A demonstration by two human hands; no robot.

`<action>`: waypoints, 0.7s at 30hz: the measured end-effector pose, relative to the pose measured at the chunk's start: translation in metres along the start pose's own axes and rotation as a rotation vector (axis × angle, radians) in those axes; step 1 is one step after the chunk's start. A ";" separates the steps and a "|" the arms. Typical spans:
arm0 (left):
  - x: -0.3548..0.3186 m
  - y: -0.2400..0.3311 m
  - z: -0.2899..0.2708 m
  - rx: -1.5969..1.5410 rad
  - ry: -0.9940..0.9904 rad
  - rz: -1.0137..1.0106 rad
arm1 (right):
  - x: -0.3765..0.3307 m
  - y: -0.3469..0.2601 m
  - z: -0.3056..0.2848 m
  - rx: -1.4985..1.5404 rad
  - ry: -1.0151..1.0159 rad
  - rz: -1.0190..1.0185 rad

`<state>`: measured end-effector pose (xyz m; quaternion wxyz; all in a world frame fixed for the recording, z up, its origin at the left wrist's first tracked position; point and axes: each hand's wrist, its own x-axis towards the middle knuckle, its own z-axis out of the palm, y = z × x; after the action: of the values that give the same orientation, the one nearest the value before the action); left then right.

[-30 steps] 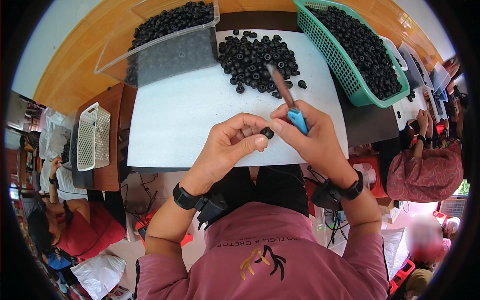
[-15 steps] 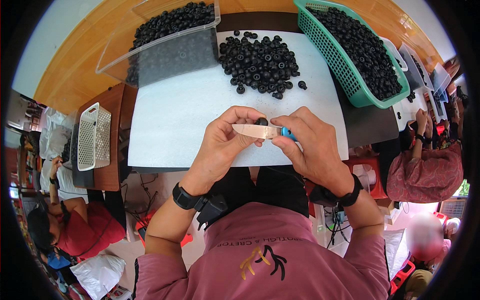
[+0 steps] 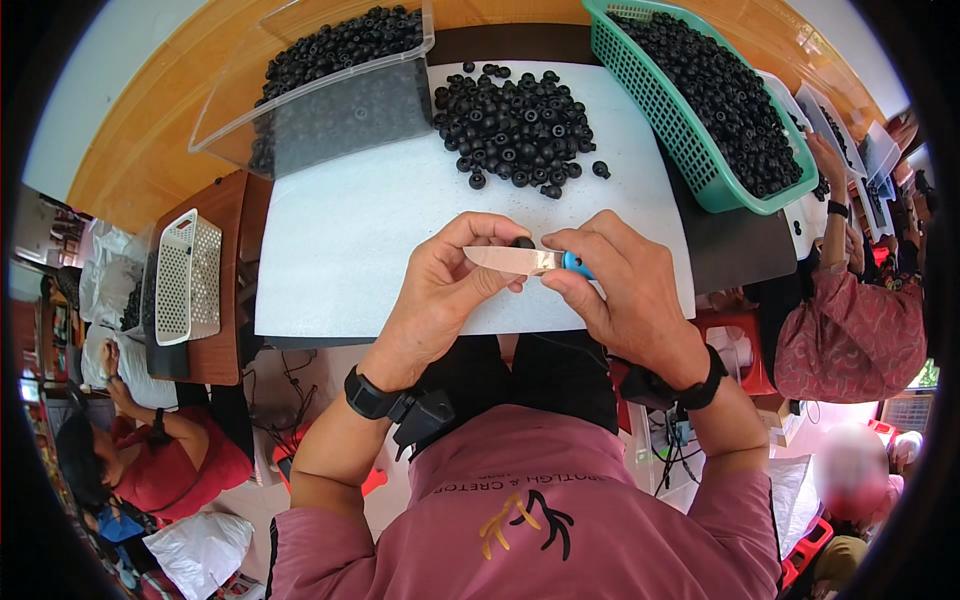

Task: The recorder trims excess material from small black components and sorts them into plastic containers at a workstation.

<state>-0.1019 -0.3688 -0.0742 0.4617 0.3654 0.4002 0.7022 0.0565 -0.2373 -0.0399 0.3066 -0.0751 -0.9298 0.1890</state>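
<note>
We pinched a small, round, black part in our left hand, fingertips nearly closed; our right hand gripped a blue-handled, pointed metal knife, fingers curled round it, blade crossing the left fingertips, contact with the part unclear. Our worry: smooth curve, tiny pinch; the part could roll, blade could skid into our left thumb.

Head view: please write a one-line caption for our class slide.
Left hand pinches a black piece, right hand holds a blue-handled knife beside it, over a white sheet.
</note>
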 end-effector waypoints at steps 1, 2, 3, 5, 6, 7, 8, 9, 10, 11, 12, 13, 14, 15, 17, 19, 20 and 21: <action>0.000 0.000 0.000 0.000 0.000 0.000 | 0.000 0.000 0.000 0.008 0.000 -0.001; 0.001 0.000 0.000 -0.001 -0.001 0.005 | 0.000 0.001 0.000 0.016 -0.001 -0.003; 0.001 0.000 0.000 -0.002 -0.003 0.011 | 0.000 0.001 0.000 0.016 -0.001 -0.002; 0.000 0.004 0.001 0.028 0.005 -0.010 | 0.001 0.001 -0.002 0.026 -0.018 -0.004; 0.000 0.005 0.002 0.058 0.014 -0.031 | 0.001 0.005 -0.001 0.026 -0.017 -0.003; -0.001 0.005 0.001 0.058 0.012 -0.030 | 0.001 0.012 0.002 0.036 0.021 0.063; -0.002 0.005 -0.001 0.012 -0.036 -0.033 | 0.001 0.016 0.002 0.046 0.059 0.128; -0.003 0.005 -0.001 -0.034 -0.085 -0.036 | 0.001 0.018 0.001 0.045 0.061 0.129; -0.003 0.005 0.000 -0.054 -0.073 -0.041 | 0.001 0.019 0.001 0.135 0.068 0.211; -0.003 0.004 0.000 -0.053 -0.070 -0.041 | 0.001 0.019 0.001 0.226 0.075 0.293; -0.002 0.003 0.000 -0.030 -0.040 -0.035 | 0.002 0.017 0.002 0.230 0.073 0.291; 0.000 0.002 0.001 -0.009 -0.016 -0.030 | 0.003 0.013 0.002 0.327 0.053 0.269; 0.000 0.001 0.003 -0.011 -0.017 -0.030 | 0.004 0.008 0.002 0.424 0.032 0.246; 0.001 0.001 0.005 -0.010 -0.010 -0.026 | 0.005 0.003 0.003 0.422 0.033 0.247; 0.001 0.002 0.007 -0.006 0.000 -0.023 | 0.006 -0.005 0.006 0.701 -0.035 0.481; 0.001 0.003 0.007 0.035 0.023 -0.036 | 0.009 -0.006 0.003 0.755 -0.086 0.537; 0.001 0.004 0.007 0.035 0.024 -0.034 | 0.009 -0.007 0.004 0.812 -0.085 0.553; 0.000 0.005 0.008 0.083 0.034 -0.029 | 0.010 -0.007 0.004 0.869 -0.085 0.569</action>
<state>-0.0967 -0.3685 -0.0666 0.4493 0.3664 0.4420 0.6845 0.0462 -0.2422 -0.0352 0.2081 -0.1830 -0.7199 0.6364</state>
